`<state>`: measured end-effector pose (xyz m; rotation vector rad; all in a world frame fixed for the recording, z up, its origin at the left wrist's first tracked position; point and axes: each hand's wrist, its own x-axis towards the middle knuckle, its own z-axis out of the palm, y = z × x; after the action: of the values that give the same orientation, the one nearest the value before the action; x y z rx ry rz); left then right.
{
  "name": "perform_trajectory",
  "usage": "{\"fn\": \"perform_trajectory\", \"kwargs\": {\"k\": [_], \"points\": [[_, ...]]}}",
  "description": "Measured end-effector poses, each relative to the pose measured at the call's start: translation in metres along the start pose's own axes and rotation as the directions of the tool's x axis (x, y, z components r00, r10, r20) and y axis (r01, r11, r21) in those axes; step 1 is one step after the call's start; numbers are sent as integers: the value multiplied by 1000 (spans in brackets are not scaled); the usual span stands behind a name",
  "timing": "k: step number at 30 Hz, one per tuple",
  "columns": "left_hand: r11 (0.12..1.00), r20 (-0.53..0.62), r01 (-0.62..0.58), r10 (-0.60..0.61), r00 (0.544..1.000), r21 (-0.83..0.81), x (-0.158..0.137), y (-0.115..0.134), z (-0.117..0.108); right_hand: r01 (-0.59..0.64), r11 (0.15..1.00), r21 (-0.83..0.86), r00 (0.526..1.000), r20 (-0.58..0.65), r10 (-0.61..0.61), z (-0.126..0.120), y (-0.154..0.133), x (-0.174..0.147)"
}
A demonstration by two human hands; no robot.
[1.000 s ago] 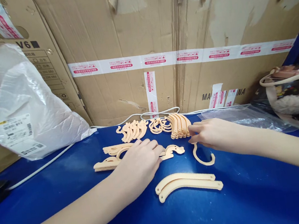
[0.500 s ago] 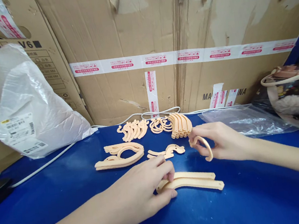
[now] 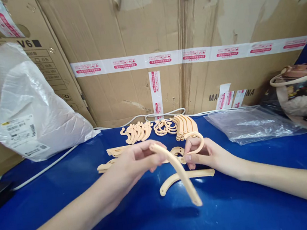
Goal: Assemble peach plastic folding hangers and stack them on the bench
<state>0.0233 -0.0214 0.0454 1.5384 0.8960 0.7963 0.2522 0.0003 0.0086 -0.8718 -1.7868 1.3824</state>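
My left hand (image 3: 144, 159) pinches one end of a curved tan hanger arm (image 3: 180, 171), which slants down to the right above the table. In my right hand (image 3: 204, 157) is a tan hanger hook (image 3: 200, 139), gripped at its lower end with the curve facing up and right. A second hanger arm (image 3: 168, 183) lies on the blue table beneath the held one. Just behind my right fingers lies a small curved piece (image 3: 177, 150), partly covered. Folded hanger pieces (image 3: 107, 165) rest behind my left hand, which hides much of them.
Along the back lie small hooked pieces (image 3: 137, 132), curved hooks (image 3: 165, 127) and a row of hanger arms (image 3: 184, 125). A white plastic package (image 3: 28, 109) leans at left. Clear plastic bags (image 3: 245, 123) and a dark bag (image 3: 304, 99) sit at right. Cardboard (image 3: 128, 92) stands behind.
My left hand has lifted one of the two hanger arms off the table and tilted it. My right hand has moved left with the hook, bringing it near the arm.
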Motion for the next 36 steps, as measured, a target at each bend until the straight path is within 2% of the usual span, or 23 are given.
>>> {"fn": "perform_trajectory", "kwargs": {"k": [2, 3, 5, 8, 10, 12, 15, 19, 23, 30, 36], "points": [[998, -67, -11, 6, 998, -65, 2, 1, -4, -8, 1000, -10, 1000, 22, 8, 0, 0, -1], [999, -78, -6, 3, 997, -36, 2, 0, -4, -13, 1000, -8, 999, 31, 13, 0, 1, 0], [994, -68, 24, -17, 998, 108, 1, -2, -1, -18, 1000, 15, 999, 45, 17, -1, 2, 1], [916, -37, -15, 32, 999, 400, -5, -8, 10, -27, 997, 72, 998, 51, 23, -2, 5, 4], [728, 28, -110, 124, 992, 677, -10, -15, 18, -43, 994, 102, 998, 48, 38, -3, 6, 5], [565, 85, -161, 158, 984, 809, -13, -21, 24, -54, 992, 110, 997, 62, 47, -3, 6, 5], [488, 142, -196, 145, 979, 851, -15, -26, 28, -53, 995, 89, 994, 101, 44, -2, 6, 4], [482, 168, -208, 125, 978, 851, -17, -21, 29, -27, 996, 87, 991, 132, 15, -3, 7, 4], [530, 97, -159, 143, 985, 833, -17, -16, 27, 0, 988, 154, 994, 104, -16, -5, 9, 4], [555, 97, -221, 244, 965, 802, -9, -28, 21, -57, 981, 187, 998, 1, 58, -3, 0, 1], [518, 68, -166, 203, 977, 839, -10, -30, 23, -89, 945, 316, 995, -23, 101, 1, -6, 0]]}}
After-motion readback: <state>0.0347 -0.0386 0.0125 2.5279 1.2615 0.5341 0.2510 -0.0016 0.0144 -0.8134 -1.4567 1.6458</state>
